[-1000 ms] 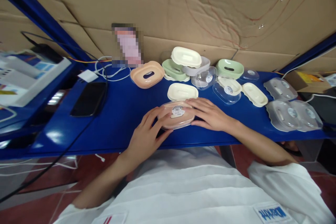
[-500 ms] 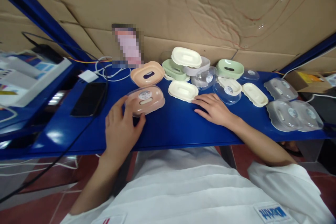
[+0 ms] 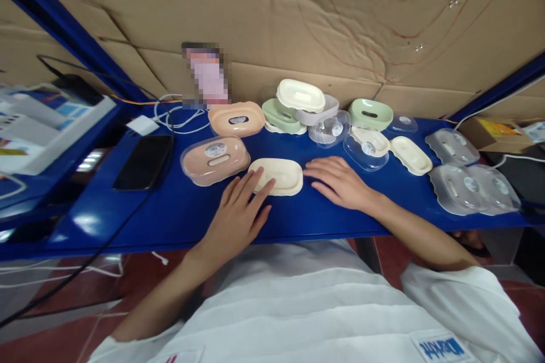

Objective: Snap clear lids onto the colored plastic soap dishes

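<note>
A cream soap dish tray [image 3: 279,175] lies on the blue table [image 3: 170,210] in front of me. My left hand [image 3: 238,212] is open, its fingertips resting on the tray's left end. My right hand [image 3: 338,181] lies flat and open on the table just right of the tray, holding nothing. A peach soap box with a clear lid [image 3: 215,159] sits to the left of the tray, apart from both hands. Behind it is a peach tray [image 3: 236,118].
Several cream, green, grey and clear soap box parts [image 3: 323,116] crowd the back. Clear lids [image 3: 472,181] lie at the right. A black phone [image 3: 145,161], a white charger with cables [image 3: 142,123] and a stack of boxes [image 3: 42,125] are at the left. Cardboard covers the wall.
My left hand slid the lidded peach box away to the left, let it go and came back to the cream tray. The cream tray has moved nearer to me.
</note>
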Demonstrator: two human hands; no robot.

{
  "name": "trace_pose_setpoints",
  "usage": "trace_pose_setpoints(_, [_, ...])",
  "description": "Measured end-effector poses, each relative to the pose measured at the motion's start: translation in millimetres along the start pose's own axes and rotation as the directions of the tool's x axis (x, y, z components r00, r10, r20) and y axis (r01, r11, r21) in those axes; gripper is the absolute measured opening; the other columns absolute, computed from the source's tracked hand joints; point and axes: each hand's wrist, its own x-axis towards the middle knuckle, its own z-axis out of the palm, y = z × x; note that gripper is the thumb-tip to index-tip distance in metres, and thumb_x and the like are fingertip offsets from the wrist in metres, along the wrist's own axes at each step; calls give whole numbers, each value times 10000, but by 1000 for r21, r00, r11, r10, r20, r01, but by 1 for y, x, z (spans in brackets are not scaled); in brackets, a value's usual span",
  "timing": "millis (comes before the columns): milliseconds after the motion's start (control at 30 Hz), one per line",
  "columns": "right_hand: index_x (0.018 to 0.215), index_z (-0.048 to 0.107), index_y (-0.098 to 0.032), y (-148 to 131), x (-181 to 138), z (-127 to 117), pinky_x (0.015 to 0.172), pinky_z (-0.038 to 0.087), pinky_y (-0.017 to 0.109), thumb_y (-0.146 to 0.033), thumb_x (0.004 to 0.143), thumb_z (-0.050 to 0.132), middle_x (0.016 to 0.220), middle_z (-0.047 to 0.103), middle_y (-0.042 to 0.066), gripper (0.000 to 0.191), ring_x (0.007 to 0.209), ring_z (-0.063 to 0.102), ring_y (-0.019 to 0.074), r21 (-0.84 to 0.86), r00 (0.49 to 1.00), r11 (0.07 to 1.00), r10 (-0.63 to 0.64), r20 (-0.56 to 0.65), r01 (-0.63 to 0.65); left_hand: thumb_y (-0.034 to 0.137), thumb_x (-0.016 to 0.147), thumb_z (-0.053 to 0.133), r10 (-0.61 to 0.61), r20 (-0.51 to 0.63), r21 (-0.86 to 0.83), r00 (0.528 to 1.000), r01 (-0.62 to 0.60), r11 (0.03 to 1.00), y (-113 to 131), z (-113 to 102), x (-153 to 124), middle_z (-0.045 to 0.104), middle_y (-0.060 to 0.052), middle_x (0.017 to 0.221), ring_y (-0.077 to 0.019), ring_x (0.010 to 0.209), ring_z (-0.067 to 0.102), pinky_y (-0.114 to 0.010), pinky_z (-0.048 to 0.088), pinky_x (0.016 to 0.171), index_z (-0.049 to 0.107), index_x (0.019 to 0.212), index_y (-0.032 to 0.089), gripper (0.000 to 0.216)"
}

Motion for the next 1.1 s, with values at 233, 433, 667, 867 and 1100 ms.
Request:
trace_pose_setpoints(233, [1619,522,-217,32,-4,2,1237,372,630,-422,1110,482,1668,529,193,550,1545,483,392,-202,959,939,261,-110,-279,224,1113,546,133,58,-162,990,-122,979,-8,1,-3,673,-129,1433,-275,1183,699,-456,550,1014,715,1300,245,253])
trace_pose_setpoints(433, [1592,532,-184,55,57,-12,1253,307,603,-426,1123,418,1632,563,185,540,1526,474,391,-316,965,915,209,-158,-249,215,1107,573,145,86,-203,986,-125,971,-7,0,-4,647,-119,1452,-273,1245,672,-459,537,1059,698,1336,257,265])
trace_pose_setpoints(667, [1435,581,-116,67,106,-6,1040,473,573,-468,1095,488,1424,643,260,498,1255,616,436,-397,902,812,353,-247,-427,213,1114,555,140,101,-208,985,-117,971,-6,-5,-5,652,-119,1458,-277,1249,664,-467,543,1064,691,1337,255,264])
trace_pose_setpoints(867, [1143,667,-151,72,90,-7,1017,496,531,-387,1064,564,1145,730,207,270,1062,678,371,-361,891,815,396,-224,-453,226,1111,559,131,108,-209,985,-107,972,-6,-5,-5,655,-127,1464,-286,1243,672,-483,549,1060,698,1335,252,265])
trace_pose_setpoints(1100, [1047,713,-199,92,103,-41,880,531,386,-324,990,615,1013,801,85,168,921,732,266,-5,920,932,356,-164,-362,204,1105,566,130,88,-218,988,-109,970,-6,-3,-5,666,-114,1451,-274,1250,672,-459,546,1059,704,1314,256,256])
